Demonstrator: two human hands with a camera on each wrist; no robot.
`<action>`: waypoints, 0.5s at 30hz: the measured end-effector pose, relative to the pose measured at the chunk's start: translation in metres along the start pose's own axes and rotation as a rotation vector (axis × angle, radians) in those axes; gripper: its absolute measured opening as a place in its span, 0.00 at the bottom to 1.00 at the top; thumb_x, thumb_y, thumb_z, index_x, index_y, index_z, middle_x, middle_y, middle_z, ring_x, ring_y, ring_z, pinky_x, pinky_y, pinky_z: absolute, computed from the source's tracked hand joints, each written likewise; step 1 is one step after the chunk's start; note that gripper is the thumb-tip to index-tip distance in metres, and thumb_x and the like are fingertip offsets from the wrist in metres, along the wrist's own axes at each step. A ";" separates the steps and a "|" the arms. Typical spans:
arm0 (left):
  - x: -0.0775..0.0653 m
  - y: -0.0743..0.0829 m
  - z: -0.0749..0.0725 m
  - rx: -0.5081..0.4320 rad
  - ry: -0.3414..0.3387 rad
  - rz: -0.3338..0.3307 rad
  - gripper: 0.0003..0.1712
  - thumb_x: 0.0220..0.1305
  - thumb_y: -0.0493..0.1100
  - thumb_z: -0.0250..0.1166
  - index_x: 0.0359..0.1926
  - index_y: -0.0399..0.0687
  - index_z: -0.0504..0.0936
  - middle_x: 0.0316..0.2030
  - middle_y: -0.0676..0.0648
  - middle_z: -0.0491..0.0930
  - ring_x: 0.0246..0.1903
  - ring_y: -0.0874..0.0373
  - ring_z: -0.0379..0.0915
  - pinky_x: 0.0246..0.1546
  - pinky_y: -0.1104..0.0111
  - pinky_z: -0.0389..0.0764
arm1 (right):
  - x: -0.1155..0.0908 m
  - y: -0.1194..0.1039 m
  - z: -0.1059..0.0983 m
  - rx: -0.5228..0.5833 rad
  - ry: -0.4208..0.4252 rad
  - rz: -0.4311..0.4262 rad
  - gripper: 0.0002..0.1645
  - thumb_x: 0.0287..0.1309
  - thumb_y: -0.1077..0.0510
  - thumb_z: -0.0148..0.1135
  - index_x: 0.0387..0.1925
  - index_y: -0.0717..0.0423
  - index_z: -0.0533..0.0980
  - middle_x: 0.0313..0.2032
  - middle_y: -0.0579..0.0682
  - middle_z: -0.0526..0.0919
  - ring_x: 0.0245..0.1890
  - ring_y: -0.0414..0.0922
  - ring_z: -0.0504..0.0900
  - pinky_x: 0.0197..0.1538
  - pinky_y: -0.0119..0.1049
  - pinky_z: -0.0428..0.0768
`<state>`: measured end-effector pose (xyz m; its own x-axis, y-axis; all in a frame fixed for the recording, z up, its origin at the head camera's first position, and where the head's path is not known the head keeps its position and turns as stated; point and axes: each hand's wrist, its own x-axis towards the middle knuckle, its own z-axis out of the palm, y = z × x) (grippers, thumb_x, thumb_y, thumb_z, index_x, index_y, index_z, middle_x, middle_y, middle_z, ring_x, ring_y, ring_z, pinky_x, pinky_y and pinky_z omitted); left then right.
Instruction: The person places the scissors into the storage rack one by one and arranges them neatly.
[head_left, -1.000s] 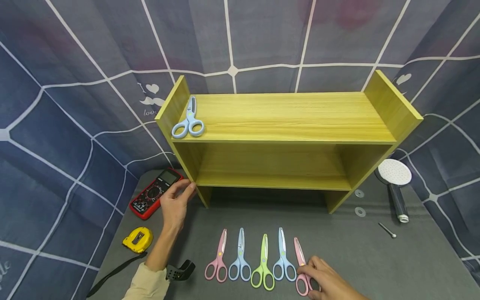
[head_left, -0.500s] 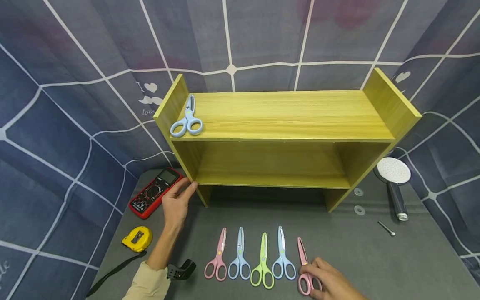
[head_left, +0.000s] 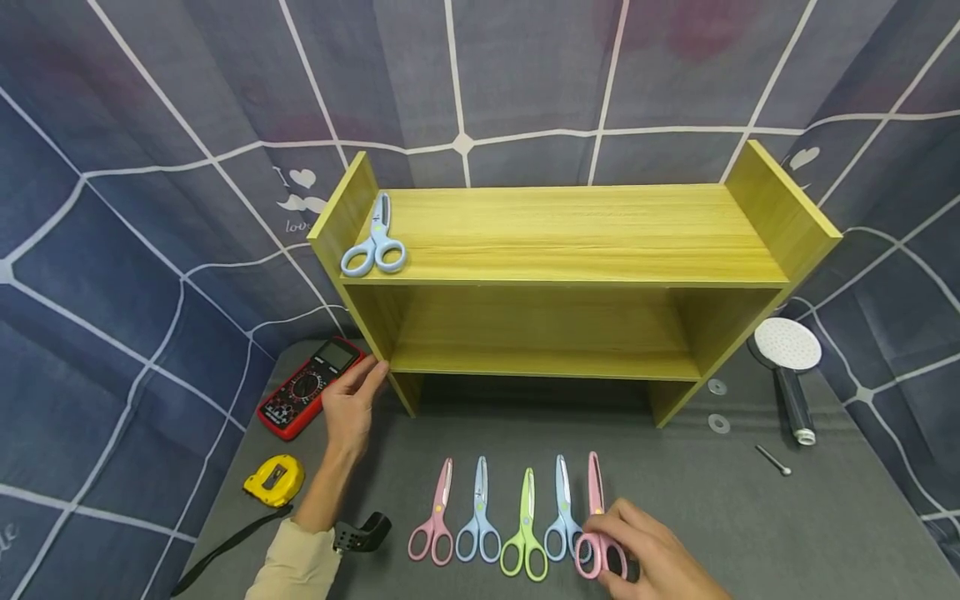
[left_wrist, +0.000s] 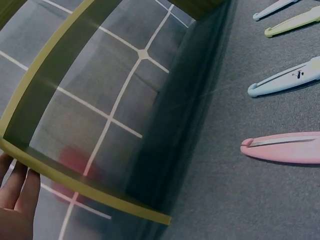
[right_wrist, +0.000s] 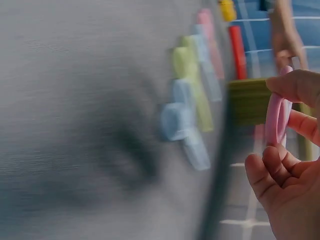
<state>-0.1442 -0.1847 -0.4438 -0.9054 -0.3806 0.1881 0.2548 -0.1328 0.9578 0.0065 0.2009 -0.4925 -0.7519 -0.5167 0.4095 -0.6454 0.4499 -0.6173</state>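
Note:
My right hand (head_left: 651, 552) pinches a pair of pink scissors (head_left: 596, 508) by the handles, blades pointing away. They are raised off the table and partly overlap the blue scissors (head_left: 564, 508) in the head view. In the right wrist view the pink handle loop (right_wrist: 274, 117) sits between thumb and fingers. My left hand (head_left: 351, 408) rests its fairly straight fingers against the outer left side of a yellow wooden shelf (head_left: 558, 367). More scissors lie in a row: pink (head_left: 433, 525), blue (head_left: 480, 517) and green (head_left: 527, 529). Blue scissors (head_left: 377, 237) lie on the shelf's upper board, at its left end.
A red multimeter (head_left: 307, 390) and a yellow tape measure (head_left: 274, 480) lie left of the shelf. On the right are a shower head (head_left: 787, 358), two washers (head_left: 718, 424) and a bolt (head_left: 772, 459). A tiled-pattern curtain (head_left: 540, 83) stands behind.
The pink scissors in my right hand have come up off the table, with their blades shifted forward. My left hand stays at the shelf's side.

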 end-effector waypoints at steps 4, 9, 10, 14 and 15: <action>0.001 -0.001 0.000 -0.003 -0.023 0.022 0.07 0.60 0.27 0.68 0.40 0.33 0.86 0.30 0.52 0.86 0.31 0.62 0.83 0.38 0.67 0.87 | 0.034 -0.024 -0.013 -0.057 0.079 -0.087 0.35 0.33 0.64 0.76 0.51 0.47 0.79 0.40 0.34 0.71 0.35 0.31 0.71 0.36 0.17 0.68; 0.001 -0.003 0.001 -0.001 -0.045 0.054 0.12 0.60 0.27 0.68 0.44 0.23 0.81 0.33 0.50 0.86 0.33 0.60 0.83 0.38 0.65 0.87 | 0.085 -0.057 -0.029 -0.068 0.184 -0.183 0.32 0.35 0.64 0.71 0.50 0.49 0.79 0.39 0.39 0.73 0.36 0.34 0.71 0.38 0.20 0.70; 0.001 -0.003 0.001 0.001 -0.039 0.055 0.13 0.59 0.27 0.68 0.45 0.22 0.80 0.34 0.50 0.86 0.33 0.60 0.83 0.38 0.65 0.87 | 0.096 -0.063 -0.033 -0.060 0.195 -0.201 0.31 0.36 0.64 0.70 0.50 0.49 0.79 0.39 0.39 0.74 0.36 0.34 0.71 0.38 0.20 0.70; 0.000 -0.002 0.003 -0.004 -0.005 0.044 0.14 0.58 0.28 0.70 0.45 0.23 0.81 0.34 0.50 0.86 0.33 0.61 0.83 0.39 0.65 0.87 | 0.136 -0.084 -0.048 -0.040 0.207 -0.261 0.28 0.40 0.64 0.68 0.50 0.53 0.79 0.39 0.43 0.74 0.36 0.37 0.72 0.39 0.21 0.71; 0.000 -0.002 0.003 -0.005 0.002 0.040 0.14 0.58 0.28 0.70 0.45 0.24 0.82 0.34 0.50 0.86 0.33 0.61 0.83 0.39 0.65 0.87 | 0.146 -0.089 -0.052 -0.036 0.207 -0.272 0.27 0.41 0.64 0.68 0.49 0.53 0.79 0.39 0.43 0.75 0.36 0.37 0.72 0.39 0.21 0.71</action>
<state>-0.1463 -0.1815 -0.4452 -0.8937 -0.3879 0.2254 0.2924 -0.1224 0.9484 -0.0530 0.1235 -0.3431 -0.5606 -0.4640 0.6858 -0.8275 0.3431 -0.4444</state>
